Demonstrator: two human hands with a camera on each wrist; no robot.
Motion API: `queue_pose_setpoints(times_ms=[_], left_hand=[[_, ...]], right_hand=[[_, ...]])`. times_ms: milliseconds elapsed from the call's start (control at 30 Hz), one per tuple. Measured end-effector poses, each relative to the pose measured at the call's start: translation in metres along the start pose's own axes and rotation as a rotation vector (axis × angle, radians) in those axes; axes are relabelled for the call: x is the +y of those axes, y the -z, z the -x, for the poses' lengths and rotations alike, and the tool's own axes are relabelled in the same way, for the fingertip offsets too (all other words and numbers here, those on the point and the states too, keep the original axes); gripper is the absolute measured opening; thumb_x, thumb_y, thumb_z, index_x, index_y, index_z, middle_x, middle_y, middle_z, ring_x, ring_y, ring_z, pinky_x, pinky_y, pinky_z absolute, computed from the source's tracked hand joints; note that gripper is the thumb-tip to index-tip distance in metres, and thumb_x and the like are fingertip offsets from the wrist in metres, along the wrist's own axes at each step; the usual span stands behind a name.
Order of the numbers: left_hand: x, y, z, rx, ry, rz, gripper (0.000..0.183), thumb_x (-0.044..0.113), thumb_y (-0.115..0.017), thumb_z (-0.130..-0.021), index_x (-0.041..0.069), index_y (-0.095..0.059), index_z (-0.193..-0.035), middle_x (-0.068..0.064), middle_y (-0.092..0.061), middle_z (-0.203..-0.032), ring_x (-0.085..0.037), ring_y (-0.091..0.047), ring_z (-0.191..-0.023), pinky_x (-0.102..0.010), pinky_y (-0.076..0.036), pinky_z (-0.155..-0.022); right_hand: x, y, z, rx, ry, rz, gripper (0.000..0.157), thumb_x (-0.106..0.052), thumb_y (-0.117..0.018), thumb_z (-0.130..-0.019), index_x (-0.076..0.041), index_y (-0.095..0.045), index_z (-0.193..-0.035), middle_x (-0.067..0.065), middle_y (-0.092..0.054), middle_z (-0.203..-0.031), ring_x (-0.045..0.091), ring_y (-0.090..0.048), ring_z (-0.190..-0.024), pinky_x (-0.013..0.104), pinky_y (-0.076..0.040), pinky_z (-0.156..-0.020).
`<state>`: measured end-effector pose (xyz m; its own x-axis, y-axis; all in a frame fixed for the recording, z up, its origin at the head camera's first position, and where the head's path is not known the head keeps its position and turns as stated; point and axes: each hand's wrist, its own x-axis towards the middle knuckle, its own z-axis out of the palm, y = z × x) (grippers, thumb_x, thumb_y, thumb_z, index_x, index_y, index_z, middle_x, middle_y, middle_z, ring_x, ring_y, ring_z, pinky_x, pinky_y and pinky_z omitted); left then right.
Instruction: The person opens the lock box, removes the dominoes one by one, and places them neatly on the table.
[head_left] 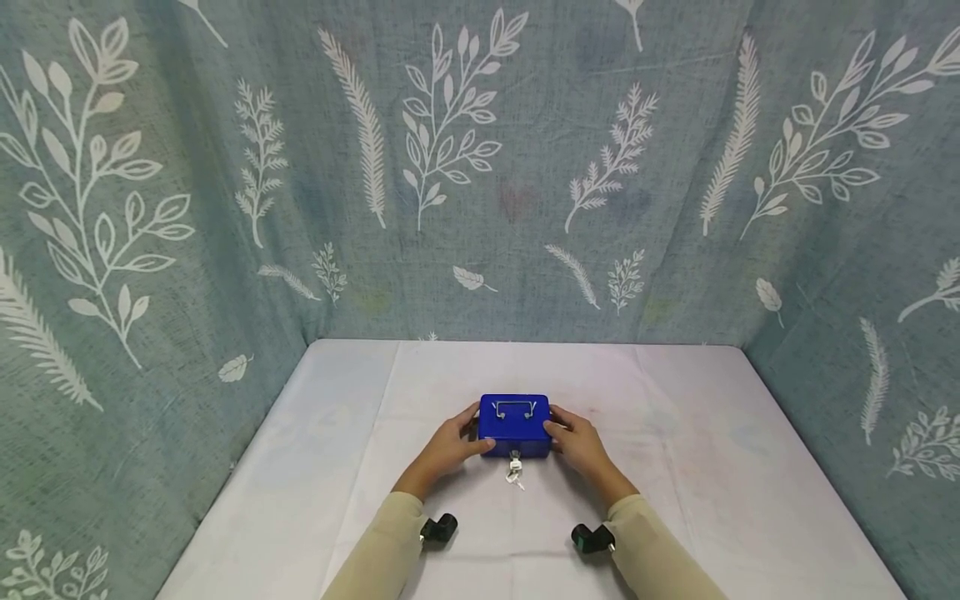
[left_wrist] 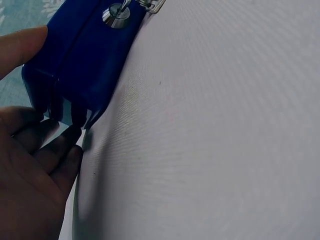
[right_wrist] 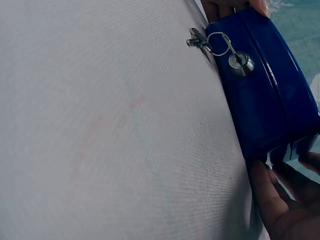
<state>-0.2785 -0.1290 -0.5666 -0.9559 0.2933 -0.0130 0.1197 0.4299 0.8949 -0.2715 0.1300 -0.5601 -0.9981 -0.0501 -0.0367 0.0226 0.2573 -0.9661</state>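
Note:
A small blue metal cash box [head_left: 514, 427] with a folding wire handle [head_left: 515, 406] on its lid stands on the white-covered table, lid down. From its front lock [right_wrist: 241, 64] hangs a ring with keys [head_left: 514, 477]. My left hand [head_left: 446, 447] holds the box's left end, thumb at the front edge and fingertips [left_wrist: 75, 131] against the side. At the opposite end my right hand [head_left: 582, 447] holds it too, its thumb over the lid's edge and the other fingers [right_wrist: 262, 175] along the side.
The white cloth-covered table [head_left: 300, 500] stretches around the box on all sides. Blue-green curtains [head_left: 465, 167] with white leaf prints stand behind it and along both sides. A small black device [head_left: 441, 530] is strapped at each wrist.

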Motion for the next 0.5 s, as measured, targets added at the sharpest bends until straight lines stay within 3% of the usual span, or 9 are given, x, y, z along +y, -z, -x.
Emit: queue_pose_setpoints(times_ms=[300, 500], left_hand=[[0.001, 0.003, 0.000, 0.000, -0.007, -0.015, 0.089, 0.037, -0.079, -0.080, 0.011, -0.034, -0.152, -0.016, -0.042, -0.148, -0.037, -0.041, -0.133, -0.052, -0.029, -0.112], [-0.009, 0.008, -0.006, -0.029, -0.040, -0.009, 0.090, 0.031, -0.085, -0.075, 0.007, -0.040, -0.148, -0.014, -0.042, -0.148, -0.032, -0.046, -0.131, -0.043, -0.035, -0.110]], right_hand=[[0.002, 0.000, 0.000, -0.009, 0.017, -0.009, 0.048, -0.015, -0.061, -0.095, 0.001, -0.050, -0.140, 0.021, -0.056, -0.134, 0.030, -0.061, -0.111, 0.036, -0.058, -0.081], [0.006, 0.006, 0.003, -0.053, 0.027, 0.092, 0.058, -0.033, -0.066, -0.093, -0.006, -0.050, -0.142, 0.016, -0.054, -0.138, 0.026, -0.065, -0.104, 0.037, -0.058, -0.081]])
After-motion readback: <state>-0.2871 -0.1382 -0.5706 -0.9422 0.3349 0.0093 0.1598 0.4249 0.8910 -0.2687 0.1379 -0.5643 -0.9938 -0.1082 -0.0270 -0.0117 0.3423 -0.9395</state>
